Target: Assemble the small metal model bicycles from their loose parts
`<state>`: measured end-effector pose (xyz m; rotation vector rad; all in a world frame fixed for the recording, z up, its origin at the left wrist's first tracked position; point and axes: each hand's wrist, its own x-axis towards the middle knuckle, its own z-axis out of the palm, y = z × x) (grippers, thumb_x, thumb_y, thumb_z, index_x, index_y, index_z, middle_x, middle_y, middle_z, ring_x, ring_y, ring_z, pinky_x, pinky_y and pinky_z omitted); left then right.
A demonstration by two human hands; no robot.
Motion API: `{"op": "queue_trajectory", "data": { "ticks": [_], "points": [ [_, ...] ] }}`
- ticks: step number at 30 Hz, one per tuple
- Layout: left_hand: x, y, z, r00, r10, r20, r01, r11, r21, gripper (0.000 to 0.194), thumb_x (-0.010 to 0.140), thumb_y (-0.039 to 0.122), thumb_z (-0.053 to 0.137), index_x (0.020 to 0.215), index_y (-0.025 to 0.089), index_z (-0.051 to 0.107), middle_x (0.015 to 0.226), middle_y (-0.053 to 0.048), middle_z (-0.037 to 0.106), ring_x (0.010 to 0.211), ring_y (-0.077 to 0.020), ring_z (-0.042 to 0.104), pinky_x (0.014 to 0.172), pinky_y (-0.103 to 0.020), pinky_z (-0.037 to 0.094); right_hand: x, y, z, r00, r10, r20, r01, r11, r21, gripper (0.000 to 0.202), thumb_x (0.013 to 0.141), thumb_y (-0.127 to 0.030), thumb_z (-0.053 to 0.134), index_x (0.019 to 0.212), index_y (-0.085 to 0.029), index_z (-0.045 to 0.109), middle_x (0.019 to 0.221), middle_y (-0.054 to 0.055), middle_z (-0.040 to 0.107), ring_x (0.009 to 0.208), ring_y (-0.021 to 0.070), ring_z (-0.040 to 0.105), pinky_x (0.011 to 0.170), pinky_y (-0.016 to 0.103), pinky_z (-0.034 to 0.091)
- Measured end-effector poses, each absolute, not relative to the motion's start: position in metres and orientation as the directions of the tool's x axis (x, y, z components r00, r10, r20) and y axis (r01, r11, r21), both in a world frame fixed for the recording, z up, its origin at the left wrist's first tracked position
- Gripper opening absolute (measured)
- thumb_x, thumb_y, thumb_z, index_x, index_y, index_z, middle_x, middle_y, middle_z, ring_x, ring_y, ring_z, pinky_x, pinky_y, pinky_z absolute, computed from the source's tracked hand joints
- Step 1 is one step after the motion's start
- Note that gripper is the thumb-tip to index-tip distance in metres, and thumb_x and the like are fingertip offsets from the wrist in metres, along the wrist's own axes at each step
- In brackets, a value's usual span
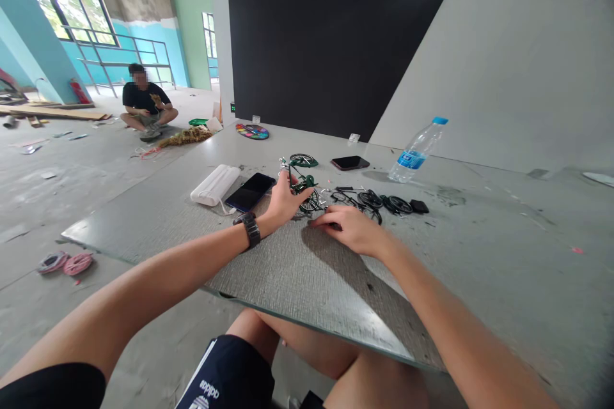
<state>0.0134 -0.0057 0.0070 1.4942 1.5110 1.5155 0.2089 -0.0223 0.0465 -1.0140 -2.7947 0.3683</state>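
Note:
A small green model bicycle [311,200] with black spoked wheels is on the table, and my left hand [283,198] grips it with thumb and fingers around its frame. My right hand [354,229] rests low at the table surface, just right of the bicycle's near wheel. Its fingers are drawn together; whatever they hold, if anything, is hidden. Beyond that hand lie black model bicycle parts [397,204], including several wheels and thin frame pieces. A black watch [251,230] is on my left wrist.
Left of the bicycle lie a white power bank [215,185] with a cable and a dark phone [251,192]. Farther back are another phone [350,163], a paint palette [252,131] and a clear water bottle [416,152]. Another person [146,99] sits on the floor.

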Motion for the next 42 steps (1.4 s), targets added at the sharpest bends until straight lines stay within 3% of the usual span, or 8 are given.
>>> {"op": "queue_trajectory", "data": {
  "ticks": [31,42],
  "points": [
    [0.014,-0.008,0.009,-0.251,0.909,0.332,0.337,-0.240,0.910,0.039,0.074,0.031,0.078,0.084,0.022,0.042,0.076,0.004,0.052,0.063,-0.0106,0.049,0.061,-0.028,0.037,0.206,-0.026,0.049,-0.744,0.651,0.153,0.605,0.752,-0.261,0.023,0.095,-0.019,0.054,0.103,-0.024,0.075,0.094,0.006,0.069,0.087,0.0190,0.062,0.081,0.033,0.047],
    [0.015,-0.008,0.007,-0.220,0.921,0.323,0.342,-0.237,0.909,0.033,0.077,0.031,0.074,0.087,0.022,0.044,0.078,0.003,0.056,0.065,-0.0113,0.051,0.062,-0.028,0.037,0.210,-0.027,0.053,-0.556,0.735,0.388,0.676,0.672,-0.302,0.026,0.096,-0.024,0.049,0.106,-0.021,0.073,0.090,0.006,0.067,0.075,0.0174,0.061,0.073,0.030,0.047]
  ]
}}
